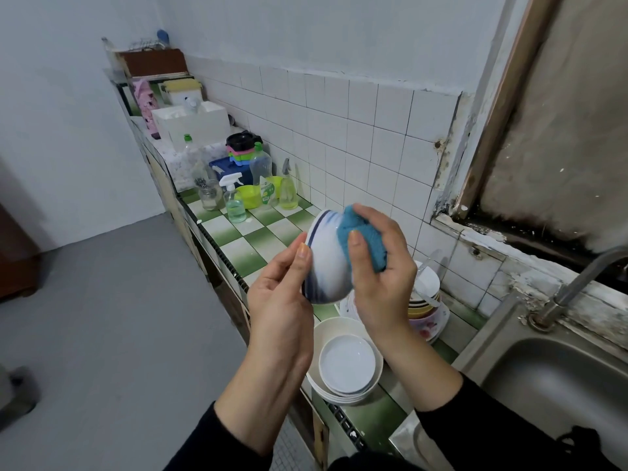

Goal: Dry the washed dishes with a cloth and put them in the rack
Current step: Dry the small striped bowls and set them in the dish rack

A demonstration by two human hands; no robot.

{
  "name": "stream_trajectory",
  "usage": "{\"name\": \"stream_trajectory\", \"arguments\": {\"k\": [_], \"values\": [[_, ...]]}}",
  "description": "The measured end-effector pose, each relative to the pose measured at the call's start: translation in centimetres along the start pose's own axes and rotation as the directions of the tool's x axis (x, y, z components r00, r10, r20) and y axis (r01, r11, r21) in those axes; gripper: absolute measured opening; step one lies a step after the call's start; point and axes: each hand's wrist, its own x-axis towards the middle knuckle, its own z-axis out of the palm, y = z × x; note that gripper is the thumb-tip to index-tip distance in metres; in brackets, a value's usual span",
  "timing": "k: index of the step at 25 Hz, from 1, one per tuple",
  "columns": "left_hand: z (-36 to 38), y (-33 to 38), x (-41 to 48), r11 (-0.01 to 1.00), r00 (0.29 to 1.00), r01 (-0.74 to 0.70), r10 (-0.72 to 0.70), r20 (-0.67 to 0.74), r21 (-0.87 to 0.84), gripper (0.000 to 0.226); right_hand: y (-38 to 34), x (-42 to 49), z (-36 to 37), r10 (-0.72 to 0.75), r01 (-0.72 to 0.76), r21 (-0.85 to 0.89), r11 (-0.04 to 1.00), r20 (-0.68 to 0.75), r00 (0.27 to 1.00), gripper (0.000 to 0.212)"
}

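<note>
Head view: the bowl hangs above the near edge of the worktop, tipped on its side between your two hands. It looks like glazed ceramic, white with dark blue bands at rim and foot. Expect it to be stiff, smooth and slippery while damp, and likely to chip if it drops on tile.

Your left grip curls round the rim, thumb flat on the outer wall; the fingers behind are hidden. The rim seems the surest place to hold, since the rounded wall offers no purchase.

Your right grip bunches the cloth, a thick blue terry pad, soft and absorbent, pressed against the bowl's outer wall near the foot.

Beneath your hands, on the green-and-white checked tiles, sits a stack of white dishes, a shallow plate nested on top. Just beyond it to the right is a pile of coloured bowls. The steel sink lies near right, and plastic bottles cluster far left.
</note>
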Motion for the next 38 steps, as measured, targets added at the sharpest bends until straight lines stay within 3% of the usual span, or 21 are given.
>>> {"name": "stream_trajectory", "arguments": {"k": [3,5,7,9,11,15,17,21,24,27,30,34,36,38], "values": [[0.1,0.5,0.2,0.989,0.995,0.098,-0.094,0.041,-0.115,0.032,0.9,-1.8,-0.2,-0.342,0.356,-0.142,0.924,0.115,0.933,0.026],[0.0,0.8,0.5,0.984,0.993,0.11,-0.101,0.066,-0.143,0.036,1.7,-3.3,-0.4,-0.401,0.418,-0.136,0.898,0.138,0.906,0.025],[0.1,0.6,0.7,0.987,0.996,0.08,-0.073,0.055,-0.141,0.032,1.7,-4.0,-0.1,-0.217,0.217,-0.023,0.976,0.013,0.976,0.026],[0.3,0.5,0.8,0.991,0.998,0.05,-0.043,0.051,-0.127,0.032,0.7,-3.7,0.3,-0.018,0.028,0.11,0.994,-0.087,0.996,0.031],[0.4,0.7,1.0,0.991,0.999,0.025,-0.019,0.048,-0.132,0.031,0.0,-3.3,0.5,-0.055,0.06,0.057,0.997,-0.088,0.995,0.032],[0.2,1.4,1.7,0.991,0.995,0.005,0.008,0.096,-0.137,0.028,0.5,-4.1,0.0,-0.295,0.301,-0.137,0.944,0.06,0.953,0.022],[0.2,1.2,1.6,0.991,0.991,0.032,-0.014,0.132,-0.131,0.022,1.1,-4.9,0.3,-0.263,0.266,-0.107,0.958,0.041,0.964,0.026],[0.5,1.0,1.5,0.989,0.976,0.056,-0.025,0.216,-0.138,0.022,0.5,-4.9,1.3,0.062,-0.042,0.19,0.981,-0.1,0.993,0.05],[-0.4,1.7,2.3,0.983,0.97,0.041,0.003,0.242,-0.177,0.017,-0.5,-3.2,0.7,0.284,-0.247,0.384,0.89,-0.042,0.958,0.041],[-1.9,2.0,3.4,0.992,0.943,-0.127,0.121,0.31,-0.001,0.015,-0.1,-0.6,-0.3,0.457,-0.429,0.41,0.805,0.033,0.889,0.047],[-2.7,2.2,3.8,0.92,0.847,-0.354,0.239,0.476,0.167,0.034,0.3,1.3,-0.9,0.451,-0.451,0.416,0.79,0.103,0.886,0.049],[-2.5,2.5,3.2,0.818,0.717,-0.53,0.29,0.634,0.224,0.025,0.7,3.1,-2.0,0.356,-0.393,0.459,0.797,0.17,0.919,0.029],[-2.6,2.5,3.5,0.796,0.75,-0.524,0.262,0.607,0.303,0.031,0.6,4.1,-2.7,0.292,-0.316,0.436,0.843,0.123,0.949,0.019],[-2.8,2.6,4.0,0.842,0.837,-0.356,0.094,0.539,0.406,0.071,0.5,4.9,-3.1,0.205,-0.228,0.378,0.897,0.101,0.974,0.021]]}}
